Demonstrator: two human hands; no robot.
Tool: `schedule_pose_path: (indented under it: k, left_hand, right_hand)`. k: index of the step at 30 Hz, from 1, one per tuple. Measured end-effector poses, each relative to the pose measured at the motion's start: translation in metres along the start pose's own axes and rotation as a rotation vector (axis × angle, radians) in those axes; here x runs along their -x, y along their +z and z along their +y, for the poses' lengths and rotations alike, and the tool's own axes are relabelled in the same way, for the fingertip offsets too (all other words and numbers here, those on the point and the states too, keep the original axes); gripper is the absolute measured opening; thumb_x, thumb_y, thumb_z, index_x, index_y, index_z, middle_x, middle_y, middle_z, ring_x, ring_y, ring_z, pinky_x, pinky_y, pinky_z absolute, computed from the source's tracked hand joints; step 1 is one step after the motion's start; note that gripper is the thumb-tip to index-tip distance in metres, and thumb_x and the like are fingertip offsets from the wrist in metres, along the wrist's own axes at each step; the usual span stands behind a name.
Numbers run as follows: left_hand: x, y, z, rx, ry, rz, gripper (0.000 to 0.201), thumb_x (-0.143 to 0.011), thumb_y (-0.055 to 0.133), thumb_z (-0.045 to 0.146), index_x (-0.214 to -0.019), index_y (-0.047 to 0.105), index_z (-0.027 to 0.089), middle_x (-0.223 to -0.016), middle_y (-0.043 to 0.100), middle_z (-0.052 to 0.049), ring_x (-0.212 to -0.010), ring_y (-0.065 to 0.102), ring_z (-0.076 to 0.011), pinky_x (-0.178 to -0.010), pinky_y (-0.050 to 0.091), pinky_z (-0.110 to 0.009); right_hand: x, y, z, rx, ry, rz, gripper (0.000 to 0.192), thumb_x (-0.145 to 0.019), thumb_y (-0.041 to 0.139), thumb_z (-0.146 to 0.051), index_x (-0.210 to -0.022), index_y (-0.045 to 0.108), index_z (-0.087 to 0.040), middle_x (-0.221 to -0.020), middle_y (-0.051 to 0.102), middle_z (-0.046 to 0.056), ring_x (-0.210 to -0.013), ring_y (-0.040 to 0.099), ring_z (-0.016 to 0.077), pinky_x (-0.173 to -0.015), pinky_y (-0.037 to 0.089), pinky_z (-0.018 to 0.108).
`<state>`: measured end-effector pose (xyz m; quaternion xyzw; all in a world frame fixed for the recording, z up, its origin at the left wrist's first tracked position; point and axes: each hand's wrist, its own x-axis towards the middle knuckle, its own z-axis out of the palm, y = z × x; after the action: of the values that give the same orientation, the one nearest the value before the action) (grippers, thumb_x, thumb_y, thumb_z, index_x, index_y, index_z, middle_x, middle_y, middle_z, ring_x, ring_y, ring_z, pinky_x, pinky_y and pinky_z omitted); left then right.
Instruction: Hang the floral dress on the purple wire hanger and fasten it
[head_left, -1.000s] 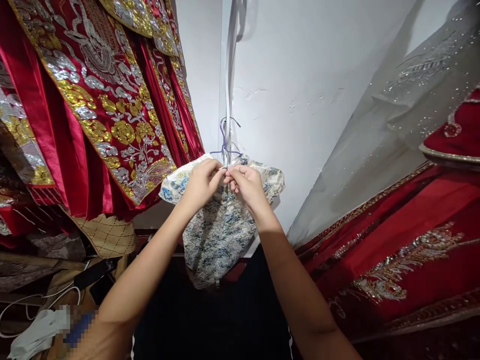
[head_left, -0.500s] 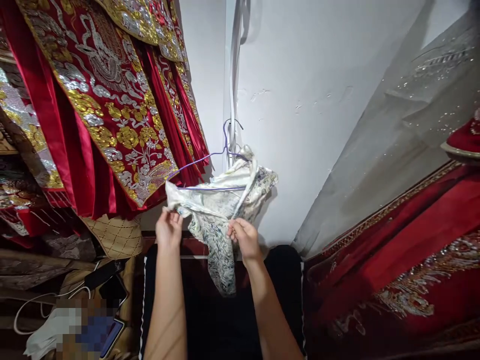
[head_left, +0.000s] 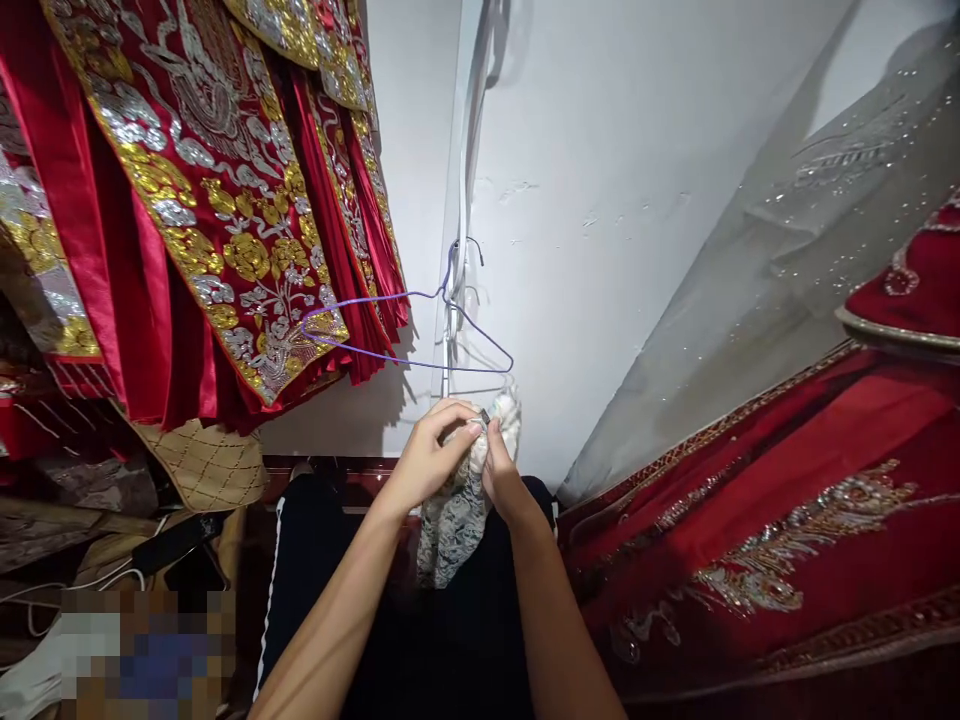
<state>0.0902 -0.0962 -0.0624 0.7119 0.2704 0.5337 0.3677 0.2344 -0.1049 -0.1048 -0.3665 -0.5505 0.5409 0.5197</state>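
Note:
A white garment with a dark floral pattern (head_left: 455, 520) hangs down from my two hands, in front of my knees. My left hand (head_left: 439, 440) is closed on its bunched upper edge. Close beside it, my right hand (head_left: 501, 465) pinches the same cloth, and a small dark piece shows between the fingertips; I cannot make out what it is. Just above my hands a purple wire hanger (head_left: 409, 363) hangs bare from a white strip on the wall. Part of the garment is hidden behind my hands.
Red costumes with gold and silver embroidery (head_left: 247, 255) hang at the left. On the right are a sheer glittery fabric (head_left: 720, 290) and a red beaded gown (head_left: 795, 500). A white wall (head_left: 600, 150) stands ahead. Cables and a dark device (head_left: 176, 540) lie at the lower left.
The garment has come off the purple hanger and is now lower, bunched in my hands. My left hand has moved right, close to my right hand. The hanger stays hanging, turned slightly.

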Motion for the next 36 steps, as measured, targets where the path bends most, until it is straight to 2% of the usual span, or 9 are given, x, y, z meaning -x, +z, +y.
schedule_pose_path:
  k: [3, 5, 10, 14, 18, 22, 27, 33, 36]
  left_hand:
    - [-0.001, -0.009, 0.0, -0.177, -0.007, -0.024, 0.023, -0.096, 0.056, 0.043, -0.102, 0.064, 0.022, -0.138, 0.052, -0.01, -0.132, 0.048, -0.0255, -0.112, 0.035, -0.037]
    - [0.003, -0.026, -0.007, -0.178, -0.091, -0.176, 0.03, -0.099, 0.047, 0.048, -0.113, 0.059, 0.024, -0.133, 0.057, -0.009, -0.125, 0.053, -0.0246, -0.107, 0.04, -0.037]
    - [0.026, -0.071, -0.024, -0.449, -0.248, -0.566, 0.039, -0.093, 0.052, 0.055, -0.095, 0.065, 0.019, -0.092, 0.07, -0.004, -0.085, 0.063, -0.023, -0.077, 0.046, -0.03]
    - [0.032, -0.108, -0.02, -0.742, -0.268, -0.523, 0.036, -0.091, 0.054, 0.053, -0.087, 0.064, 0.019, -0.077, 0.065, -0.003, -0.067, 0.057, -0.0181, -0.063, 0.037, -0.026]
    - [0.029, -0.13, -0.007, -0.845, -0.297, -0.548, 0.039, -0.091, 0.054, 0.048, -0.066, 0.055, 0.018, -0.06, 0.052, 0.0, -0.055, 0.043, -0.0129, -0.056, 0.028, -0.027]
    - [0.034, -0.131, -0.005, -0.56, -0.323, -0.634, 0.037, -0.089, 0.054, 0.038, -0.06, 0.048, 0.016, -0.063, 0.047, 0.001, -0.059, 0.04, -0.0106, -0.058, 0.029, -0.025]
    - [0.03, -0.142, -0.006, -0.385, -0.43, -0.642, 0.025, -0.084, 0.06, 0.039, -0.081, 0.059, 0.015, -0.073, 0.055, 0.0, -0.065, 0.05, -0.0139, -0.059, 0.035, -0.024]
    - [-0.001, -0.166, 0.008, -1.087, -0.115, -0.521, 0.027, -0.096, 0.044, 0.037, -0.089, 0.064, 0.02, -0.083, 0.068, -0.006, -0.084, 0.063, -0.0237, -0.094, 0.045, -0.039]
    - [-0.016, -0.156, 0.02, -1.096, 0.074, -0.384, 0.031, -0.097, 0.04, 0.027, -0.118, 0.061, 0.021, -0.123, 0.067, -0.01, -0.117, 0.059, -0.0264, -0.112, 0.036, -0.043]
  right_hand:
    - [-0.002, 0.013, -0.014, -0.013, 0.014, -0.151, 0.054, -0.083, 0.065, -0.06, -0.122, 0.06, -0.022, -0.107, 0.069, 0.007, -0.103, 0.065, 0.0249, -0.09, 0.051, 0.036]
    - [-0.003, 0.009, -0.027, 0.132, 0.035, -0.259, 0.04, -0.073, 0.078, -0.037, -0.107, 0.065, -0.019, -0.095, 0.07, 0.005, -0.088, 0.065, 0.0223, -0.079, 0.052, 0.032]
    - [-0.038, -0.03, -0.061, 0.486, -0.256, -0.141, 0.018, -0.068, 0.065, -0.015, -0.086, 0.068, -0.017, -0.084, 0.069, 0.002, -0.078, 0.063, 0.0183, -0.07, 0.048, 0.026]
    - [-0.096, -0.045, -0.05, 0.529, -0.447, 0.095, 0.044, -0.072, 0.063, -0.021, -0.116, 0.067, -0.019, -0.122, 0.068, 0.007, -0.114, 0.062, 0.025, -0.099, 0.046, 0.035]
    - [-0.133, -0.047, -0.017, 0.58, -0.327, 0.089, 0.03, -0.079, 0.054, -0.03, -0.101, 0.071, -0.019, -0.107, 0.073, 0.007, -0.109, 0.063, 0.0266, -0.097, 0.047, 0.038]
    - [-0.124, -0.07, -0.014, 0.601, -0.311, 0.09, 0.015, -0.072, 0.053, -0.027, -0.073, 0.066, -0.018, -0.073, 0.069, 0.002, -0.077, 0.064, 0.0232, -0.075, 0.05, 0.033]
    - [-0.09, -0.11, -0.043, 0.65, -0.32, 0.051, 0.015, -0.067, 0.053, -0.022, -0.073, 0.066, -0.017, -0.072, 0.067, 0.002, -0.076, 0.062, 0.0216, -0.069, 0.046, 0.028]
    - [-0.075, -0.108, -0.056, 0.669, -0.332, -0.007, 0.014, -0.066, 0.054, -0.02, -0.073, 0.065, -0.017, -0.073, 0.066, 0.002, -0.073, 0.06, 0.0202, -0.067, 0.044, 0.028]
    - [-0.075, -0.091, -0.054, 0.618, -0.345, -0.004, 0.012, -0.068, 0.054, -0.019, -0.071, 0.065, -0.018, -0.073, 0.066, 0.002, -0.074, 0.06, 0.0207, -0.067, 0.044, 0.029]
